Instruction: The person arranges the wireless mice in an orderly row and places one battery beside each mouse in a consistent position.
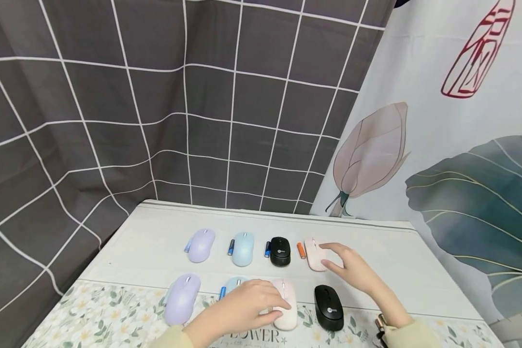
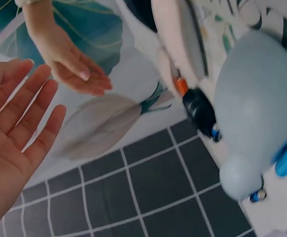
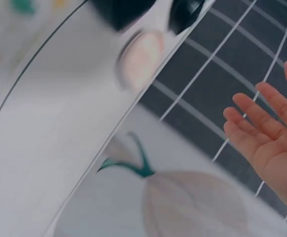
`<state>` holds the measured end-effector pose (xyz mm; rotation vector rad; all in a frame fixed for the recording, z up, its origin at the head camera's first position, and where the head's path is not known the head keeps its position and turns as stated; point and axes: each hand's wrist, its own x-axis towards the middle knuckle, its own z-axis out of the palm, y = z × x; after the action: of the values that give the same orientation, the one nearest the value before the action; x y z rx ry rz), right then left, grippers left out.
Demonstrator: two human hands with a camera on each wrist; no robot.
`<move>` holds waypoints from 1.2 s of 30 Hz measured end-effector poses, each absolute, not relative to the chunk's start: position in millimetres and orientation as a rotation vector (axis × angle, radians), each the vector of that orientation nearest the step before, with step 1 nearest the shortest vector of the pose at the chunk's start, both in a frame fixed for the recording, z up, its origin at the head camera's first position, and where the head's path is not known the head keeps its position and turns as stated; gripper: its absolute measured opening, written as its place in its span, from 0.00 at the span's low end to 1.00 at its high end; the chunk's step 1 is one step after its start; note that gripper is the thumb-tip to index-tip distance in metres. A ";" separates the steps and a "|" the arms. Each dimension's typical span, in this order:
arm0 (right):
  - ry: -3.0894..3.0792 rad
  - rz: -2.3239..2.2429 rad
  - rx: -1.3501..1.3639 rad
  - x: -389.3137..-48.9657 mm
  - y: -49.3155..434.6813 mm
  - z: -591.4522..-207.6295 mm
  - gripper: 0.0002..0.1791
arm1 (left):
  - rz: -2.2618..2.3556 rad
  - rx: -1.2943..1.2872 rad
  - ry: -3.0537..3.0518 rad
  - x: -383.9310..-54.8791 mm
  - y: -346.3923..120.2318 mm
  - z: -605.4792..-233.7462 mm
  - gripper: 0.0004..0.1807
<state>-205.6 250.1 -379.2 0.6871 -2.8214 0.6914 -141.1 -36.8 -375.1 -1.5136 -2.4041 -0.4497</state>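
Relaxed, spread fingers of my left hand (image 1: 249,303) hover at a near pink mouse (image 1: 288,309) in the head view; the left wrist view shows its palm (image 2: 10,133) holding nothing. The hand partly covers a near light-blue mouse (image 1: 236,282) with a blue battery (image 1: 222,292) beside it. My right hand (image 1: 352,269) is just right of the far pink mouse (image 1: 315,255), thumb and fingers parted. In the right wrist view its fingers (image 3: 262,118) are loosely extended with nothing in them. An orange battery (image 1: 301,250) lies left of that far mouse.
The far row also has purple (image 1: 201,245), light-blue (image 1: 243,249) and black (image 1: 280,251) mice, each with a battery on its left. Nearer stand a purple mouse (image 1: 182,299) and a black mouse (image 1: 328,308). A dark grid curtain (image 1: 209,96) hangs behind the table.
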 end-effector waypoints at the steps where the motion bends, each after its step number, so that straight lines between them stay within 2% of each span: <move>1: -2.816 0.687 0.675 -205.9 256.4 -379.3 0.20 | -0.452 -1.533 -2.402 -142.1 -33.4 -377.1 0.09; 11: -2.782 0.715 0.506 -206.1 308.6 -376.6 0.21 | -0.350 -1.663 -2.380 -152.6 -1.4 -394.6 0.08; 23: -2.838 0.566 0.388 -208.8 360.5 -400.7 0.18 | -0.221 -1.756 -2.416 -172.4 32.4 -392.9 0.07; 30: -2.825 0.515 0.379 -213.4 388.6 -415.8 0.16 | 0.066 -1.873 -2.265 -175.4 74.1 -399.8 0.08; 36: -2.708 0.395 0.371 -215.8 403.0 -423.2 0.10 | 0.234 -2.008 -2.157 -170.1 111.8 -399.1 0.09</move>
<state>-215.8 403.0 -423.2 0.3706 -2.7077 0.3946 -170.1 111.8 -399.1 -2.0083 -2.1575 0.2336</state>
